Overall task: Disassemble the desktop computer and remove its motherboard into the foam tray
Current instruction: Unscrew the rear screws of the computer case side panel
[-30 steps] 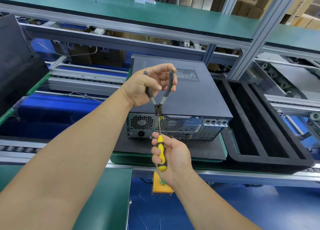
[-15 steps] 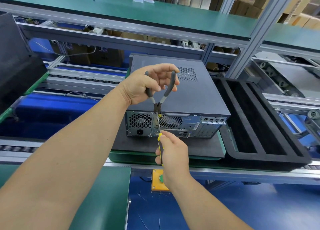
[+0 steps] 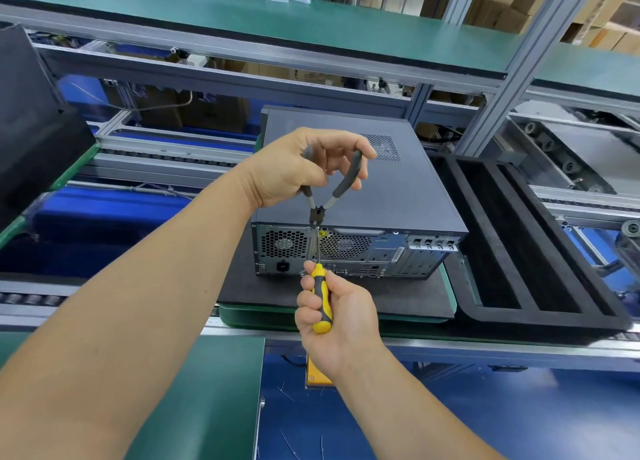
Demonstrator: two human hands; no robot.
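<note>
Left hand (image 3: 291, 172) fingers gripped pliers (image 3: 330, 192) at the computer (image 3: 377, 196) rear. Right hand (image 3: 341, 315) fingers wrapped the screwdriver (image 3: 320, 298).

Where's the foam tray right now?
In the head view, the black foam tray lies on the conveyor, right beside the desktop computer, its slots holding nothing.
</note>
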